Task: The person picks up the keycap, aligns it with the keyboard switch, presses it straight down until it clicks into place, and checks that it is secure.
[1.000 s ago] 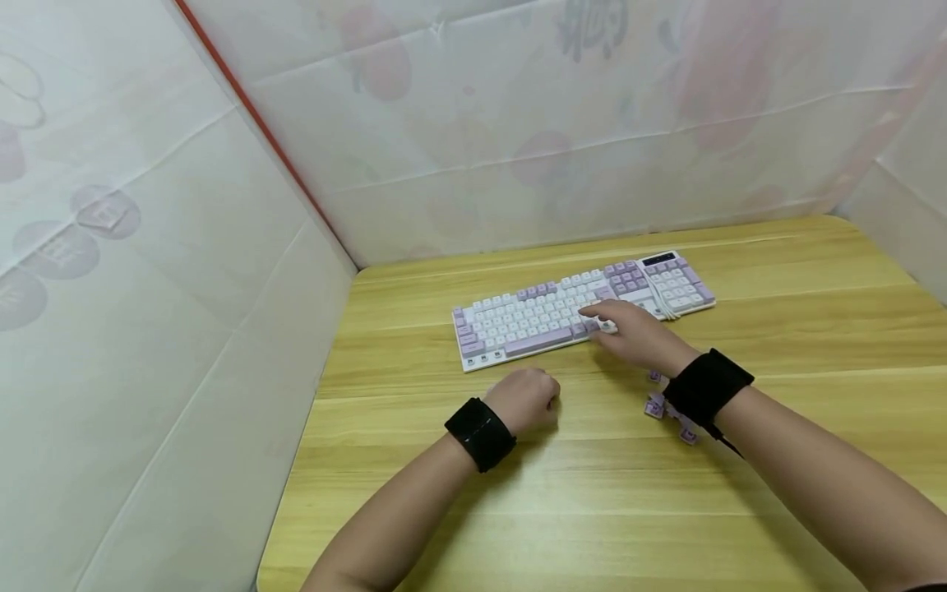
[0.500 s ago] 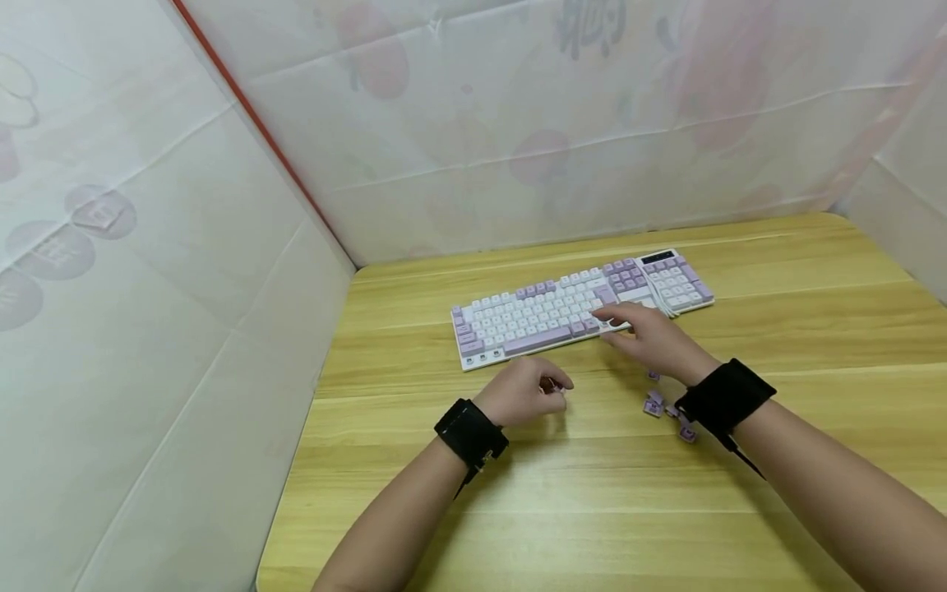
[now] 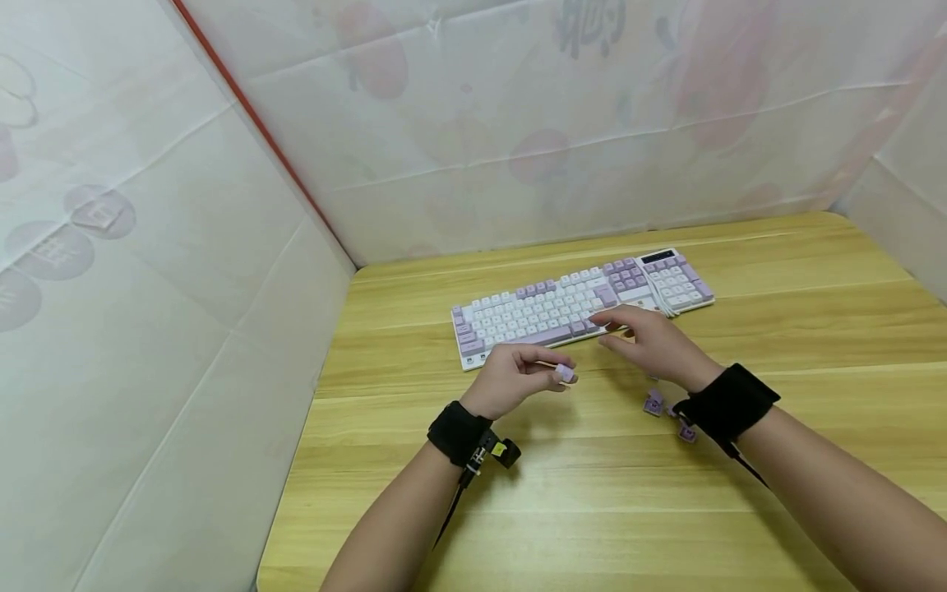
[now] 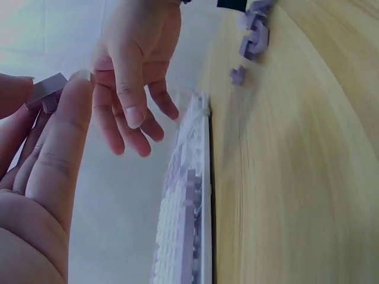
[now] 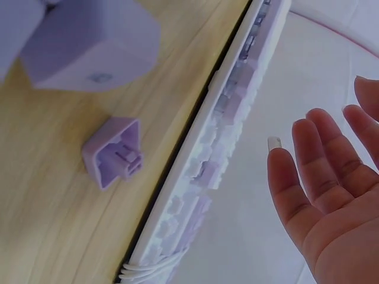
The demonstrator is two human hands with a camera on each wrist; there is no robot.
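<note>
Keycaps (image 3: 654, 403) in purple are lying loose on the wooden table (image 3: 592, 510), just on the near side of the right hand (image 3: 658, 344) and partly hidden by its black wristband (image 3: 728, 403). One upturned cap (image 5: 113, 152) among them is showing its hollow inside and stem in the right wrist view.

The left hand (image 3: 510, 381) is pinching another, the lifted cap (image 3: 565, 373), between thumb and fingers, up off the table and to the left of the right hand. That right hand is holding nothing; its fingers are hanging relaxed and apart over the near edge of the keyboard (image 3: 533, 312), seemingly without touching it.

Beyond both hands, most of the keyboard is carrying its caps, so the work is looking partial. Exposed switches (image 3: 469, 362) are standing bare past the left hand, toward its left, and more gaps are showing along the near edge in the right wrist view. The lifted cap and the loose ones are remaining unseated; the hands are hiding part of the bottom row, so the gaps are escaping a count.

Farther beyond the right hand, a white cable (image 3: 660, 298) is crossing the keyboard.
</note>
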